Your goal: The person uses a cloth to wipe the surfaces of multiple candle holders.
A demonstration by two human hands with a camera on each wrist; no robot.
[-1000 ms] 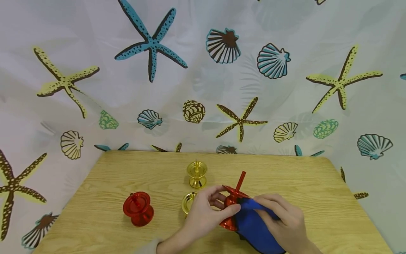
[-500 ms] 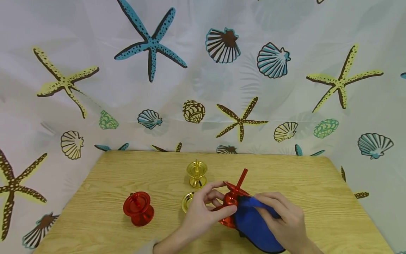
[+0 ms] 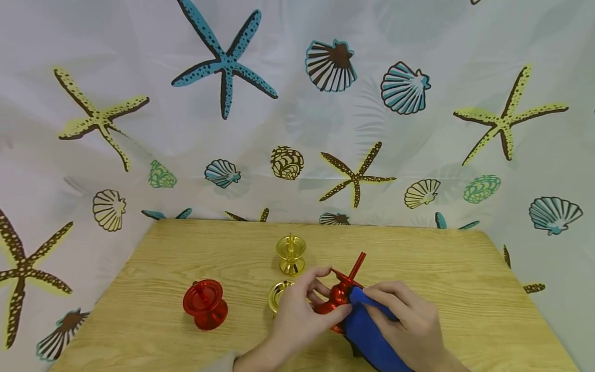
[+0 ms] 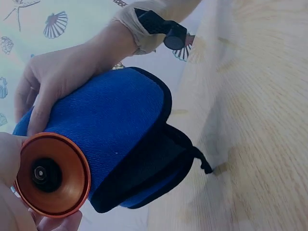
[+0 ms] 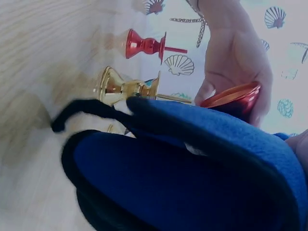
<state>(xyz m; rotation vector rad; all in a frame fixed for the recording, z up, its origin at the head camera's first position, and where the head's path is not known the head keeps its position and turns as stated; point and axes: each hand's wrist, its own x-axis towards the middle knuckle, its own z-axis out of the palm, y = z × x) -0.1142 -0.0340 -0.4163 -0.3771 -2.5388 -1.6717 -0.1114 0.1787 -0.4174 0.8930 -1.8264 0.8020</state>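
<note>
My left hand [image 3: 297, 318] grips a shiny red candle holder [image 3: 340, 294] with a thin spike, tilted to the right above the table. Its hollow base [image 4: 53, 175] faces the left wrist camera. A blue cloth mitt [image 3: 372, 338] with black edging hangs from my right hand [image 3: 413, 323], which pinches a fold of it against the holder just below the dish. In the right wrist view the mitt [image 5: 192, 187] covers much of the holder and part of the right hand.
Another red candle holder [image 3: 206, 305] stands upright on the wooden table [image 3: 446, 268] at left. A gold candle holder [image 3: 291, 256] is farther back. A second gold one [image 3: 275, 297] is partly hidden behind my left hand. A shell-patterned curtain [image 3: 260, 129] hangs behind.
My right hand shifts slightly left and down along the held candle holder with the mitt, whose hanging part swings. The holder tilts a little in my left hand. The standing holders stay in place.
</note>
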